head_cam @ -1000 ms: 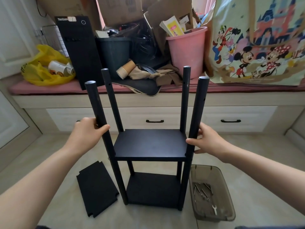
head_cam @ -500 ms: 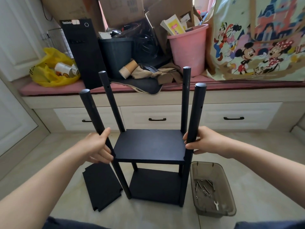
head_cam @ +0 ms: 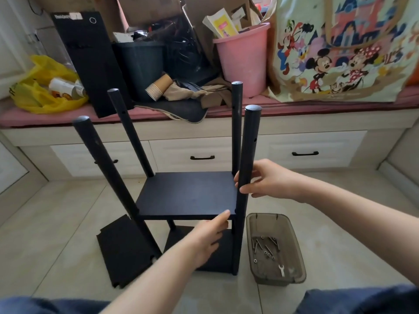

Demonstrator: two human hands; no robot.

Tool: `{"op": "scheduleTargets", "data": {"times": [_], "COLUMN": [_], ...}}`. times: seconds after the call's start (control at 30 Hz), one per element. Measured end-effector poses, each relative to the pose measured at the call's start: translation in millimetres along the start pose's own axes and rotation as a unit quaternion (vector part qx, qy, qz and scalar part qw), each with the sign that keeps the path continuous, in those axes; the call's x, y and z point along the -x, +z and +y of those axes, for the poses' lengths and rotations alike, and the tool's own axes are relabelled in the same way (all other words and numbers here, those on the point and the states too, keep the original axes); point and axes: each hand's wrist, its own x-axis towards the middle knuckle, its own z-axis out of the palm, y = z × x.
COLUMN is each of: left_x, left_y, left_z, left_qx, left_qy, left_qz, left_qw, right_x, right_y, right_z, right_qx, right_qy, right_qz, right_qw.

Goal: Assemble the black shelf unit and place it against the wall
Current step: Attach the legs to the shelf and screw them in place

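Head view: the right hand (head_cam: 269,180) grips the front right post (head_cam: 248,155) of the black shelf unit (head_cam: 235,245), fingers curled round it just above the upper board (head_cam: 188,193). The left hand (head_cam: 204,239) reaches to that board's front edge near the same post. Its thumb tip touches the edge and its fingers lie loosely bent below; whether they pinch the board cannot be told.

The unit stands upright on the tiled floor (head_cam: 68,211), its four posts rising bare above the board. It stands before a drawer-fronted window seat (head_cam: 226,150) heaped with a pink bucket (head_cam: 243,62), boxes and bags. A loose black panel (head_cam: 122,250) lies flat just beside the unit's left feet. A brown plastic tray (head_cam: 294,234) holding screws (head_cam: 265,245) and a small wrench (head_cam: 281,269) sits just to its right. Open floor lies between unit and window seat.
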Motion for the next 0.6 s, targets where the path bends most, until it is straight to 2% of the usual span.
{"op": "scheduleTargets", "data": {"times": [0.07,0.2,0.3,0.47,0.6], "left_x": [-13.9,-30.3,-36.0,-43.6,-41.4], "left_y": [13.8,25.4,26.5,22.1,24.0], "left_z": [-8.7,-20.6,-20.8,-26.5,-26.9], "left_qx": [0.094,0.168,0.170,0.145,0.133], "left_qy": [0.012,0.081,0.142,0.185,0.211], "left_qz": [0.012,0.038,0.029,0.024,-0.006], "left_qw": [0.995,0.982,0.975,0.972,0.968], "right_x": [0.5,1.5,3.1,7.3,7.2], "right_y": [3.1,7.1,10.0,19.8,22.7], "right_z": [0.6,5.3,9.9,17.2,18.8], "right_qx": [0.025,0.062,0.066,0.120,0.087], "right_qy": [-0.020,-0.045,-0.046,-0.020,-0.009], "right_qz": [0.016,0.047,0.058,0.064,0.037], "right_qw": [0.999,0.996,0.995,0.991,0.995]}}
